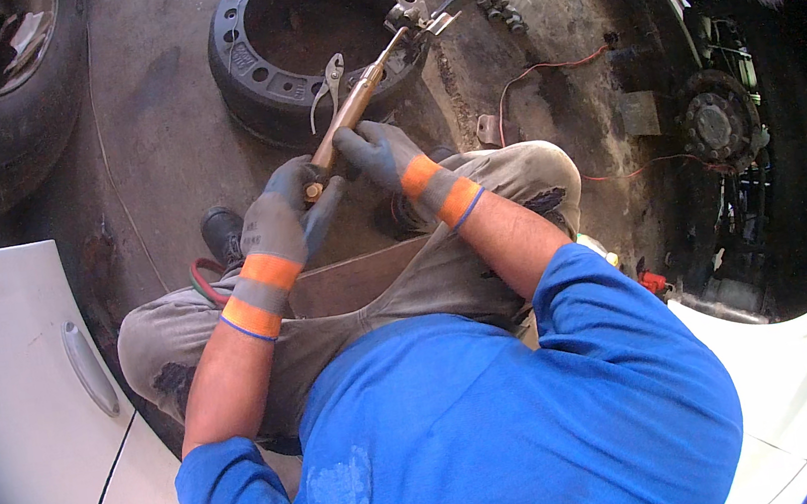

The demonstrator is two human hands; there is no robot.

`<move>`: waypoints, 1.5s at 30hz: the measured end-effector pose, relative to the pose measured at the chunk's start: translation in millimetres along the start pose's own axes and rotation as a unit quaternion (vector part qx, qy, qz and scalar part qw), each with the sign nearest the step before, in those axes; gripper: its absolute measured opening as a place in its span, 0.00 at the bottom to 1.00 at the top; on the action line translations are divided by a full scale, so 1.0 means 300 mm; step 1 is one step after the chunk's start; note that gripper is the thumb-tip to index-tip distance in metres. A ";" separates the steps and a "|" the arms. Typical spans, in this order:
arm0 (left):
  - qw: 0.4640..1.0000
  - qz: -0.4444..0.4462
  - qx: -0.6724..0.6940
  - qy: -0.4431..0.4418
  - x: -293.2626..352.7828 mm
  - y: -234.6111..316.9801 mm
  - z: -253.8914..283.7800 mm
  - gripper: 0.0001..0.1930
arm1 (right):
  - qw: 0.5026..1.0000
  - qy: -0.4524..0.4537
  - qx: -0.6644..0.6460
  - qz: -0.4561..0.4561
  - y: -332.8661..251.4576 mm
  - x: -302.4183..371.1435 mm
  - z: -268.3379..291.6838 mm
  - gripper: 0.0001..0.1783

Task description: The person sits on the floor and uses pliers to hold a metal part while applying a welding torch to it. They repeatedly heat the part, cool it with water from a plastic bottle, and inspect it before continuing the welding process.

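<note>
A long brass-coloured tapered rod [355, 105] slants away from me, with a round knob at its near end. My left hand [277, 222], in a grey glove with an orange cuff, closes around that near end, its thumb beside the knob. Farther up, my right hand [379, 151], gloved alike, has its fingers curled on the rod's right side. The rod's far end lies over the rim of a black brake drum [244, 75], against a dark metal fitting [408, 22]. Slip-joint pliers [333, 77] lie on the drum's near rim, left of the rod.
A large tyre [14, 159] is at the far left, above a white panel with a handle [90, 369]. Beyond the drum's right side lies a black ridged part [496, 4]. An orange cord [542, 66] runs across the stained floor towards a wheel hub [713, 121] at right.
</note>
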State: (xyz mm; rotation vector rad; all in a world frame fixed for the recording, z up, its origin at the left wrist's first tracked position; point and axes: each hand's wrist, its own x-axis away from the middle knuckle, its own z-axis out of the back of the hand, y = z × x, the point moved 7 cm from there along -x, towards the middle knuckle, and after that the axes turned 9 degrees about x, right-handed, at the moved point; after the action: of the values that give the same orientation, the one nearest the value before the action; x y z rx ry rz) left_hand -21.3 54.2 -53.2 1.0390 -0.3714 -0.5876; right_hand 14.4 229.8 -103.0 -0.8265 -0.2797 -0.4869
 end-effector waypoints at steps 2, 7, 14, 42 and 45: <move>1.000 0.018 0.004 -0.009 -0.003 -0.002 -0.006 0.24 | 1.000 0.001 0.005 -0.005 0.003 0.004 0.002 0.31; 0.999 -0.001 -0.040 -0.005 0.006 0.028 -0.003 0.21 | 1.000 -0.006 -0.027 0.008 0.038 -0.026 -0.026 0.31; 0.990 -0.086 -0.109 0.021 0.014 0.025 -0.006 0.16 | 0.984 0.119 -0.129 -0.012 0.188 -0.125 0.152 0.30; 0.993 -0.104 -0.042 0.027 0.024 0.065 0.029 0.13 | 0.959 0.183 -0.116 -0.181 0.590 -0.464 0.610 0.14; 0.995 -0.099 -0.025 0.018 0.019 0.056 0.027 0.13 | 0.954 0.168 -0.158 -0.190 0.517 -0.456 0.570 0.15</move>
State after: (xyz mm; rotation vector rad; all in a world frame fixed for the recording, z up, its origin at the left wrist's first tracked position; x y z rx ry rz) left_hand -16.7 51.4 -34.5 1.0428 -0.2229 -0.7507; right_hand -31.2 490.6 -147.6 -0.9863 -0.0413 -1.0423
